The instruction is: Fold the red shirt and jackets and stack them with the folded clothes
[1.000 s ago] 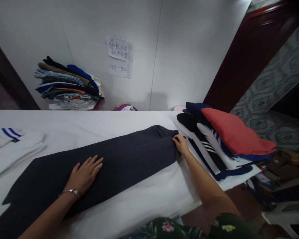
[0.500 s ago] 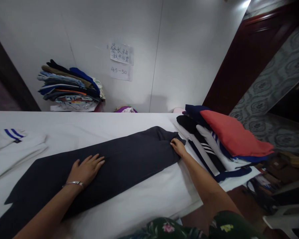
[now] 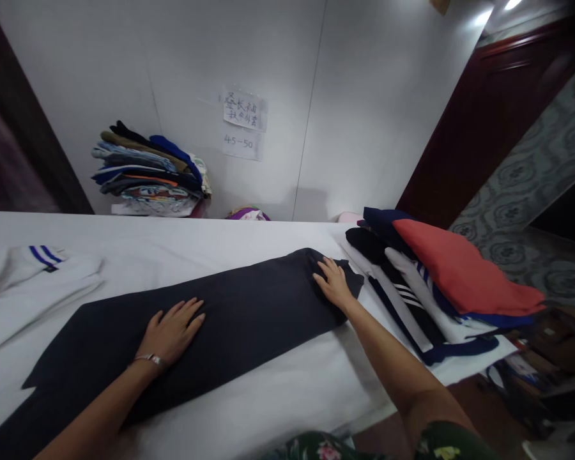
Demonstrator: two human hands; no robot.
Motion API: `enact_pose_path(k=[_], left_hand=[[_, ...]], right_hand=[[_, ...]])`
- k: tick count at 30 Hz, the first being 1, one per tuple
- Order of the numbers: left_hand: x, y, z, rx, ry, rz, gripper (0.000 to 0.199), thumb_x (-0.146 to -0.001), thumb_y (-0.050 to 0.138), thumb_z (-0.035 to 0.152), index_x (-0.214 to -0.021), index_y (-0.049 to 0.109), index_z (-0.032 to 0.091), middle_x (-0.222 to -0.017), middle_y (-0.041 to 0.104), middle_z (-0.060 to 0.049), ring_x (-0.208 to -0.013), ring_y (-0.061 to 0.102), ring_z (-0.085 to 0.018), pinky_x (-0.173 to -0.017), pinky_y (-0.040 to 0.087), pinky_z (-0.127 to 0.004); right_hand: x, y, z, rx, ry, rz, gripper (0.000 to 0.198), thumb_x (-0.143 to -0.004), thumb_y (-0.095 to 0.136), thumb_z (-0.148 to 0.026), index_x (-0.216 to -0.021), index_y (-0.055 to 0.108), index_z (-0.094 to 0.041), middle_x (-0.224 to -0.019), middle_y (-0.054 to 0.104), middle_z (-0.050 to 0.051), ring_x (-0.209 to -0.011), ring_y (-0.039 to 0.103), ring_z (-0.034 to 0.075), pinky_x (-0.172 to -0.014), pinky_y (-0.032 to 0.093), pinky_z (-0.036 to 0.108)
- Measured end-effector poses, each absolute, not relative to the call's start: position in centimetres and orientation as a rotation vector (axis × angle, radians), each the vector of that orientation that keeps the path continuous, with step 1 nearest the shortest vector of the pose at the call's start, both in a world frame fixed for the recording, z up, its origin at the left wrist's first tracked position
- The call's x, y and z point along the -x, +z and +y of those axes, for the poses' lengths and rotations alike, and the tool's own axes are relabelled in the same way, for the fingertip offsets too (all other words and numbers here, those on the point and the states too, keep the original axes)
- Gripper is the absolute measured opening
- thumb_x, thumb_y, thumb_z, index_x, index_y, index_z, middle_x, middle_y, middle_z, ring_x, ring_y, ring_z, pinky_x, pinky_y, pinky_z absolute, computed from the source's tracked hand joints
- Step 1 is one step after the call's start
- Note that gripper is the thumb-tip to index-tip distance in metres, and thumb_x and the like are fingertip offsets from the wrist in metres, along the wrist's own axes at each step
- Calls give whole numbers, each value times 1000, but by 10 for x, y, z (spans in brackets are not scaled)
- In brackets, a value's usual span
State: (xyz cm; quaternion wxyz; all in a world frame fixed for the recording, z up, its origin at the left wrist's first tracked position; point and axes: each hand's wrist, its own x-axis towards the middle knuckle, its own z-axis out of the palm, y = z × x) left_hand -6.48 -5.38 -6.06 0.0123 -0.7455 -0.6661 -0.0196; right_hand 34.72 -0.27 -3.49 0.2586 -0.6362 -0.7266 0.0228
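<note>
A dark grey garment [image 3: 253, 313], folded lengthwise and possibly a jacket or trousers, lies stretched across the white-covered table [image 3: 278, 409]. My left hand [image 3: 170, 332], with a bracelet at the wrist, rests flat on its middle left part, fingers spread. Near its right end my right hand [image 3: 334, 284] lies on the cloth with the fingers apart. The garment's lower left part runs under my left forearm and out of the picture.
At the left lies a white garment [image 3: 71, 284] with blue stripes. Several clothes, topped by a red garment [image 3: 464, 262], are piled at the right. Against the wall stands a stack of folded clothes [image 3: 153, 169]. Handwritten paper signs [image 3: 244, 121] hang above the table.
My right hand has let go of the garment's right end and now lies flat on it, a little further left. My left hand stays on the cloth. The view has shifted slightly.
</note>
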Motion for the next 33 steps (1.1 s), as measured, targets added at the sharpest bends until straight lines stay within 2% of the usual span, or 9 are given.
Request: enact_pose_path(k=[5,8,10,14,18,22,26,30,33], left_hand=[[63,-60,-56,2320,-108,-2080,50,-88,31,34,-132,52,24,-144,44,-3,-134,37,-26,-107,27,-49],[62,-58,-58,2298,-127,-2102,49,-89,32,35,-133,52,24,-144,44,-3,-134,37,-25,-107,26,-47],[60,-57,-58,2288,-123,-2111,49,-89,32,35,-132,52,25,-144,44,-3,-134,37,-24,-108,25,-47],[60,-56,-58,2300,-121,-2136,49,-90,32,35,-133,51,25,-145,43,-2,-135,36,-23,-109,24,-47],[61,-59,-57,2305,-144,-2141,48,-89,33,36,-132,51,25,-144,44,-3,-135,35,-24,-109,24,-48],[62,-61,-57,2309,-161,-2140,50,-89,31,38,-132,52,25,-144,44,-3,-135,35,-24,-109,23,-48],[62,-60,-58,2311,-180,-2139,50,-89,32,39,-132,52,25,-144,45,-3,-134,36,-24,-109,24,-48],[61,-58,-59,2315,-168,-2150,50,-89,31,39,-132,52,24,-144,44,-3,-134,36,-24,-109,23,-48],[60,-56,-60,2327,-195,-2149,50,-89,32,39,-132,52,25,-144,44,-4,-134,36,-24,-109,22,-48]], right_hand=[[-321,-9,48,1930,148,-1998,59,-90,43,-45,-143,32,-20,-154,22,10,-143,12,26,-111,14,50],[-320,-6,78,2047,210,-1935,62,-89,46,-43,-143,32,-16,-150,30,13,-140,19,29,-110,18,51],[-322,-8,93,2063,247,-1922,62,-89,46,-43,-142,33,-15,-143,42,15,-135,32,29,-106,27,48],[-332,-16,105,2037,315,-1964,46,-93,38,-42,-130,52,-19,-119,64,8,-108,58,19,-91,41,28],[-348,-27,100,2074,327,-2011,33,-91,43,-34,-108,68,-21,-107,70,4,-100,62,17,-81,43,23],[-356,-30,94,2131,311,-2052,29,-89,46,-31,-106,70,-25,-108,70,3,-102,61,19,-81,43,24],[-345,-17,97,2163,239,-2081,31,-88,48,-32,-105,70,-20,-111,67,10,-106,59,25,-86,43,32],[-324,-14,94,2021,124,-2180,47,-92,40,-46,-134,49,-27,-147,38,6,-134,33,24,-107,27,40],[-312,-32,86,1984,190,-2329,58,-90,38,-55,-142,35,-29,-153,26,4,-140,21,23,-111,16,46]])
